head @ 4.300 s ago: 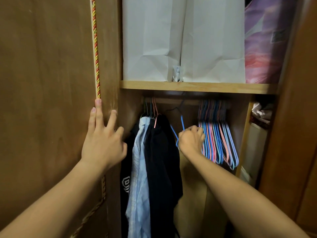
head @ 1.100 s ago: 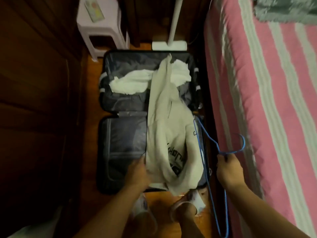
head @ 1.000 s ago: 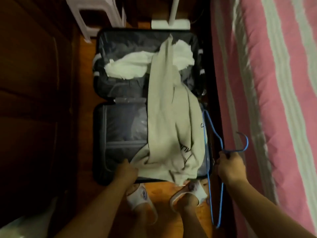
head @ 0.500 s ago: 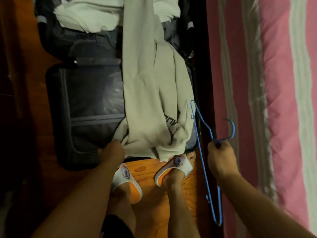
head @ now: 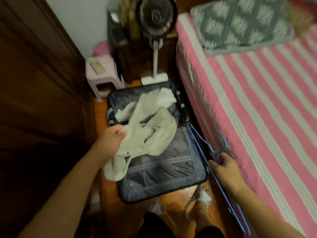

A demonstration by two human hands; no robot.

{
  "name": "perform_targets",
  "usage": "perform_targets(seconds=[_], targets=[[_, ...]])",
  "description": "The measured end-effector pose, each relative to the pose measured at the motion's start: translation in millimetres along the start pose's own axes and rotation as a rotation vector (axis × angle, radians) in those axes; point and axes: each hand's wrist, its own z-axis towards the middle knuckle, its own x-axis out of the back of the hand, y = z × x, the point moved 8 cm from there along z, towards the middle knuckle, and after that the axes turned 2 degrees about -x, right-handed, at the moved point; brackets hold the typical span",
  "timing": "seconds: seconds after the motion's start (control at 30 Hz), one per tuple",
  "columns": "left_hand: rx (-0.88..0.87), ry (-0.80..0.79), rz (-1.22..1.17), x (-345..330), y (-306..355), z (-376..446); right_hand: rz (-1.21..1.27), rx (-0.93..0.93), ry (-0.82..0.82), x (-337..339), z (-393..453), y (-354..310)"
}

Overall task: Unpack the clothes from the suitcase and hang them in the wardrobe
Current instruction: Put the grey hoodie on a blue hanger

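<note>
Far left of the frame is all dark wood, which I'd guess is the wardrobe (head: pixel 39 86) side or door, and you can't see inside it from here, so no idea how much is already hung up.

Moving right, the left hand (head: pixel 111 141) sits mid-left, fingers curled into a bunch of cream-coloured clothing, looks like a sweatshirt (head: pixel 151 134). It's partly lifted: the gripped end is up off the case and a sleeve or hem dangles below the hand, but the far end trails back into the upper half of the suitcase (head: pixel 164 174). So it's mid-pull, not fully out.

The suitcase lies open on the floor in the middle of the frame. The near half looks bare apart from its zipped mesh cover. The far half has at least one more pale piece (head: pixel 166 98) bunched up in it, so I'd say there's more unpacking left after this one.

Right of the case, the right hand (head: pixel 224 167) has its fingers wrapped around the neck of a blue wire hanger (head: pixel 202 146), just below the hook. The hanger is bare, with nothing on it yet.

Far right is the pink striped bed (head: pixel 257 100).

So my read: somewhere in the middle. This piece needs to come clear, go on the hanger, then get carried to the wardrobe.
</note>
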Motion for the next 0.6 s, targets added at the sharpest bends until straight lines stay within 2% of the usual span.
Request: perform_targets(seconds=[0.1, 0.23, 0.3, 0.4, 0.47, 0.5, 0.53, 0.6], targets=[[-0.252, -0.146, 0.340, 41, 128, -38, 0.106, 0.199, -0.081, 24, -29, -99], [-0.488, -0.217, 0.636, 60, 276, -112, 0.274, 0.549, -0.350, 35, -85, -247], [-0.587, -0.182, 0.635, 76, 331, -146, 0.255, 0.699, -0.427, 35, -113, -302], [-0.685, -0.138, 0.400, 101, 383, -198, 0.302, 0.742, -0.451, 46, -136, -347], [-0.706, -0.031, 0.271, 111, 386, -213, 0.333, 0.705, -0.469, 61, -146, -358], [-0.681, 0.097, 0.269, 114, 375, -211, 0.371, 0.672, -0.474, 70, -149, -358], [-0.618, 0.266, 0.313, 116, 359, -207, 0.423, 0.635, -0.468, 82, -150, -355], [-0.348, 0.559, 0.371, 113, 301, -195, 0.564, 0.581, -0.453, 112, -155, -349]])
